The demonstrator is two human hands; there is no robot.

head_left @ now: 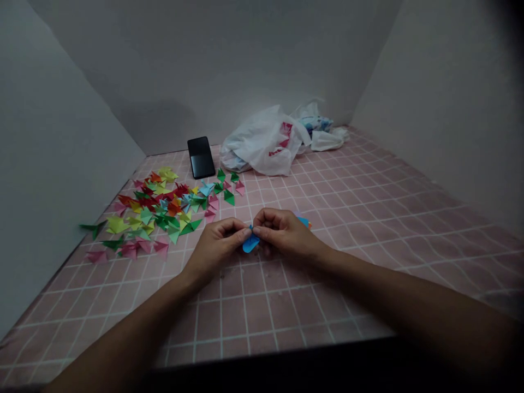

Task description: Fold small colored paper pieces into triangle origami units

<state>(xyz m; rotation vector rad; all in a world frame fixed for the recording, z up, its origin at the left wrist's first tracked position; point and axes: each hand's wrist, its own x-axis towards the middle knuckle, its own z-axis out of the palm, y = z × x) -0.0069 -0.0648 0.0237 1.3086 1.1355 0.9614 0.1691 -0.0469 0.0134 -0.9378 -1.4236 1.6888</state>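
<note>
Between my two hands is a small folded piece of blue paper (250,244), held just above the checked cloth. My left hand (220,238) pinches its upper part between thumb and forefinger. From the other side my right hand (282,232) pinches the same paper, its fingers curled. The paper's rounded lower end points down toward me; its top is partly hidden by the fingertips. Just behind my right hand, more blue paper (303,221) with an orange bit at its end shows, mostly covered by the hand.
A spread of folded paper shapes (162,222) in several colours lies on the left. Behind them a black phone (201,158) leans near the wall. White plastic bags (266,139) sit at the back. The pink checked tablecloth (393,218) runs between walls on both sides.
</note>
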